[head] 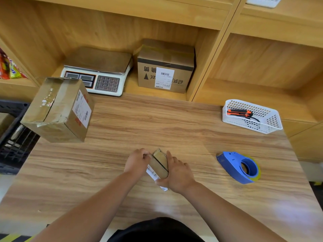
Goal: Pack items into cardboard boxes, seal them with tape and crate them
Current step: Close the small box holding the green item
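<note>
A small cardboard box [159, 163] with a white label on its underside stands tilted at the middle of the wooden table [157, 123]. My left hand [137, 161] pinches its left flap with curled fingers. My right hand [178, 173] wraps round its right side, thumb under the label end. A blue tape dispenser [239, 167] lies on the table to the right. A larger taped cardboard box [57, 110] sits tilted at the table's left edge, over a black crate [12, 137].
A weighing scale [97, 74] and another labelled cardboard box [165, 67] stand in the shelf recess behind the table. A white plastic basket [251, 116] holding an orange utility knife [240, 113] is at the right rear. Colourful snack packets [8, 67] lie on the far left shelf.
</note>
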### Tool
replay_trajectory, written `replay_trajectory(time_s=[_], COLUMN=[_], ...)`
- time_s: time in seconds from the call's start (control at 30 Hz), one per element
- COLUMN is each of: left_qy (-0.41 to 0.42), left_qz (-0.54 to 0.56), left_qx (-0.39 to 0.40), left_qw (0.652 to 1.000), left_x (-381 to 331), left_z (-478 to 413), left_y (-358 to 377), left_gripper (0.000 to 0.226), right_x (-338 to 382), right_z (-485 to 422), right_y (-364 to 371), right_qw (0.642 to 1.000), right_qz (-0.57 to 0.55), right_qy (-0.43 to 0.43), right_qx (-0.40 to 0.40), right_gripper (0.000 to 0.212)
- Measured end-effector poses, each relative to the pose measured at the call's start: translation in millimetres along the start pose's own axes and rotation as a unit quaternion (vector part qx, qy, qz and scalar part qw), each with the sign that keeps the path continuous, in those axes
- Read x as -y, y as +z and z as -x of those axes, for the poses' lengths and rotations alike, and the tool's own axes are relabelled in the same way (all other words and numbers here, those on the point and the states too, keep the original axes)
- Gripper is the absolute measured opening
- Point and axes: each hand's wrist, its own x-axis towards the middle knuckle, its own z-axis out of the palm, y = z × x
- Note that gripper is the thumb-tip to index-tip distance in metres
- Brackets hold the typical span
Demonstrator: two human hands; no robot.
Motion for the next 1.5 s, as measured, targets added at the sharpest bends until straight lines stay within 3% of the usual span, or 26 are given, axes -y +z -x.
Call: replay_trajectory(time_s=[0.17, 0.33, 0.57, 0.73, 0.83, 0.97, 1.17, 1.37, 1.5], left_qy=[-0.03, -0.006, 0.001, -0.019, -0.032, -0.031, -0.044, -0.078, -0.046], left_qz=[0.055, 0.093, 0.082, 0.073, 0.084, 0.103, 0.089, 0.099, 0.08], left_qx=[-0.014, -0.029, -0.029, -0.034, -0.038, -0.042, -0.09, -0.123, -0.118], left_qw=[0.998, 0.995, 0.996, 0.997, 0.995, 0.993, 0.991, 0.984, 0.989], left_x=[-4, -7, 0, 5, 12, 17, 4, -7, -14], left_z=[3, 6, 11, 10, 13, 15, 8, -1, -3], left_y=[-5, -3, 2, 3, 3, 6, 0, -12, -17], left_gripper=[0.014, 0.012, 0.01, 0.015, 0.016, 0.019, 0.015, 0.018, 0.031], right_x=[-1, -7, -7, -16, -26, -37, -32, -25, -25], right_z=[-2, -9, -2, 1, 7, 11, 8, 3, -5], right_y=[-4, -5, -3, -8, -4, 2, -6, -14, -15], right_qw=[0.996, 0.969, 0.965, 0.98, 0.987, 0.985, 0.955, 0.965, 0.967], right_qz=[0.052, 0.144, 0.144, -0.017, -0.055, -0.148, -0.27, -0.247, -0.231], right_qy=[-0.048, -0.106, -0.138, -0.114, -0.021, 0.067, 0.047, 0.008, 0.008], right_qx=[-0.05, -0.169, -0.171, -0.16, -0.15, -0.061, -0.11, -0.082, -0.109], right_gripper=[0.105, 0.117, 0.109, 0.08, 0.093, 0.102, 0.083, 0.111, 0.08])
